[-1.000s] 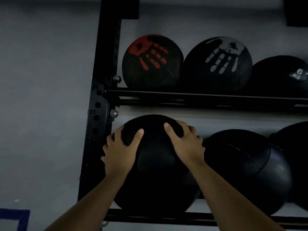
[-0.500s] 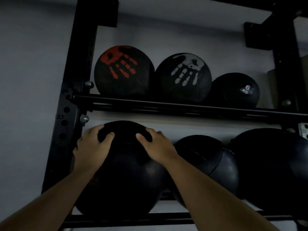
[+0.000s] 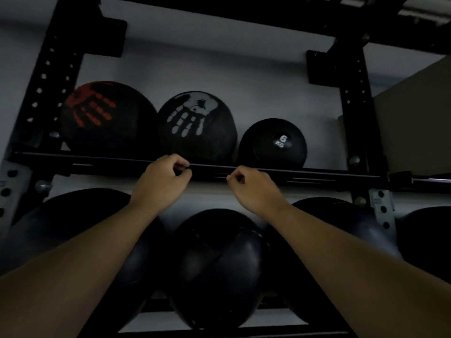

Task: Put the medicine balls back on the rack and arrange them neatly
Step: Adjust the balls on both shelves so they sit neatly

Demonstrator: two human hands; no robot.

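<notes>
A black metal rack (image 3: 317,175) holds medicine balls on two shelves. On the upper shelf sit a black ball with a red handprint (image 3: 107,118), a black ball with a white handprint (image 3: 197,125) and a smaller black 6 kg ball (image 3: 272,143). The lower shelf carries a large black ball at the left (image 3: 61,225), a stitched black ball in the middle (image 3: 214,267) and more dark balls at the right (image 3: 361,230). My left hand (image 3: 162,178) and my right hand (image 3: 253,189) hover in front of the upper shelf rail, fingers curled, holding nothing.
The rack's perforated left upright (image 3: 46,93) and right upright (image 3: 356,113) frame the shelves against a pale wall. An olive-grey panel (image 3: 415,118) stands at the far right. There is a gap on the upper shelf right of the 6 kg ball.
Both hands have let go of the large black ball at the lower left and risen to the upper shelf rail. The view has shifted right and upward.
</notes>
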